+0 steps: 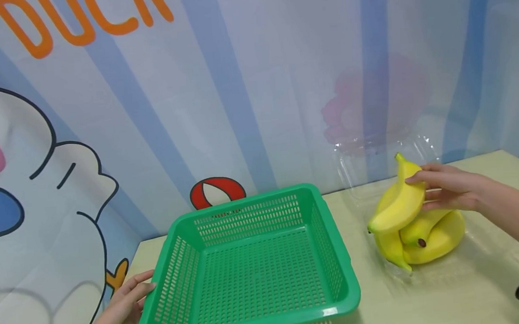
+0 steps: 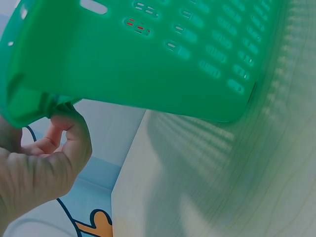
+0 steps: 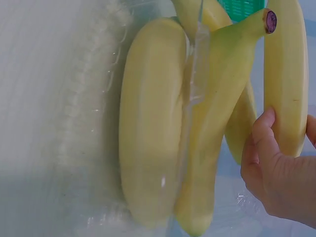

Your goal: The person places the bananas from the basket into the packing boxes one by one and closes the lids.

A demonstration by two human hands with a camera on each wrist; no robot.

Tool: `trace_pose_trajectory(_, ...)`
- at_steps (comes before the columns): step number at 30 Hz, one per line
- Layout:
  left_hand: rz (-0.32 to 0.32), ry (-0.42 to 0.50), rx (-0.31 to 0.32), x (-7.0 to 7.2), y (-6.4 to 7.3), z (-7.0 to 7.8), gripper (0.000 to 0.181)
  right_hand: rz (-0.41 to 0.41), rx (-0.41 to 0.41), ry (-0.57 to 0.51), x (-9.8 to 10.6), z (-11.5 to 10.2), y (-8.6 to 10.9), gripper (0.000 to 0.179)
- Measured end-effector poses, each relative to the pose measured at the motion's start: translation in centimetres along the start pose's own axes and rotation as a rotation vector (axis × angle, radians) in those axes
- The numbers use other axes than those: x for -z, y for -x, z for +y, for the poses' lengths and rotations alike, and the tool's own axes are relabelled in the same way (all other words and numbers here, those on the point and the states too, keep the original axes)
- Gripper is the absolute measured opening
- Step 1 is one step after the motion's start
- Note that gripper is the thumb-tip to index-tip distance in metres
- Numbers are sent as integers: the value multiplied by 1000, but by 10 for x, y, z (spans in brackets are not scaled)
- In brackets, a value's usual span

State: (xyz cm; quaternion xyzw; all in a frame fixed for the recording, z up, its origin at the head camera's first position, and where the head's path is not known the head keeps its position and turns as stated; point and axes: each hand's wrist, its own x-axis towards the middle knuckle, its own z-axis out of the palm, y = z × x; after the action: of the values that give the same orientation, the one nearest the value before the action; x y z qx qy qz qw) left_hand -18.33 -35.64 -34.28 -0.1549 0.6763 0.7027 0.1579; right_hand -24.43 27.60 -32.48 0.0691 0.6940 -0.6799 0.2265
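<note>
Nearest us, lower left, the left hand (image 1: 123,307) pinches the rim of the green basket (image 1: 342,255), bottom centre; over at right, the right hand (image 1: 452,188) grips a banana (image 1: 401,203) above the other bananas (image 1: 439,246) (clear lid (image 1: 346,171) raised behind).

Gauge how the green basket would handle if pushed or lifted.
Probably light for its size: the green basket's walls and base are perforated. Likely fairly stiff, since the rim shows no obvious bend where the left hand grips it. Pushed low, it seems more apt to slide than tip, given the wide base and low walls.
</note>
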Motion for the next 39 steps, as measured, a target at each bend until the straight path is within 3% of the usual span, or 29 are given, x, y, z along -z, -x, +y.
trace_pose_trajectory(17, 14, -9, 25, 5, 5, 0, 25, -3, 12, -29, 26, 20, 12, 92)
trace_pose_trajectory(24, 14, -38, 24, 3, 3, 0, 30, 80, -4, -7, 33, 23, 16, 93)
trace_pose_trajectory(31, 33, -15, 17, 2, 1, 2, 21, 91, -5, 3, 37, 24, 19, 93)
trace_pose_trajectory(39, 11, -13, 22, 2, 2, 2, 22, 99, -17, -1, 40, 32, 19, 89)
